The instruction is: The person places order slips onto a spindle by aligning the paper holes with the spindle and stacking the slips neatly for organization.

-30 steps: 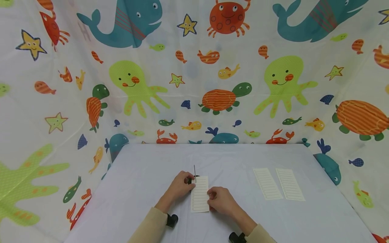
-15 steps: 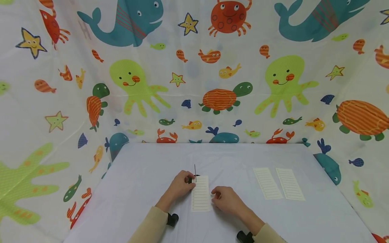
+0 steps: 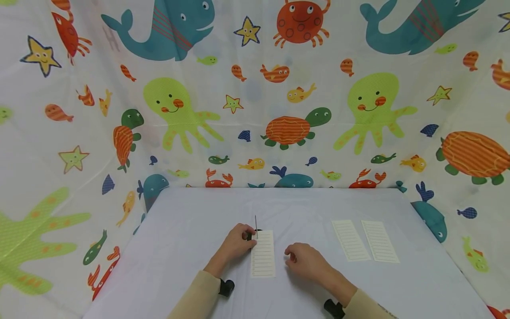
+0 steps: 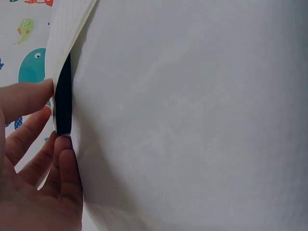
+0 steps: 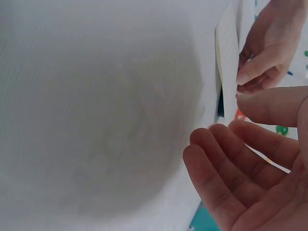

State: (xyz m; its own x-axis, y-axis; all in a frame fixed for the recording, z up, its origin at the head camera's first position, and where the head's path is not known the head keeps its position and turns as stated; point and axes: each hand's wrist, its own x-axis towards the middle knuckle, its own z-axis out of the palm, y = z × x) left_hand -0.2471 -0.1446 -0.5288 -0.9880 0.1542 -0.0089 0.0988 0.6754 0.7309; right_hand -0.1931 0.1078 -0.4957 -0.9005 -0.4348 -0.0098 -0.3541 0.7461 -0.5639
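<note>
A lined cream paper slip [image 3: 263, 259] lies over the round black base [image 4: 63, 103] of what looks like a bill spike. Its thin metal rod [image 3: 256, 225] stands upright at the slip's top left; most of the base is hidden under the paper. My left hand [image 3: 237, 242] grips the left edge of base and slip, thumb on the paper and fingertips at the base's side. My right hand [image 3: 307, 262] hovers right of the slip, apart from it, fingers loosely curled with nothing in them.
Two more lined slips, a left one [image 3: 350, 241] and a right one [image 3: 380, 242], lie side by side on the right of the white-covered table [image 3: 191, 208]. A curtain [image 3: 255, 62] with sea animals hangs behind and at both sides.
My right hand has let go of the slip's right edge and moved away to the right. The left hand, slip and spike have stayed in place.
</note>
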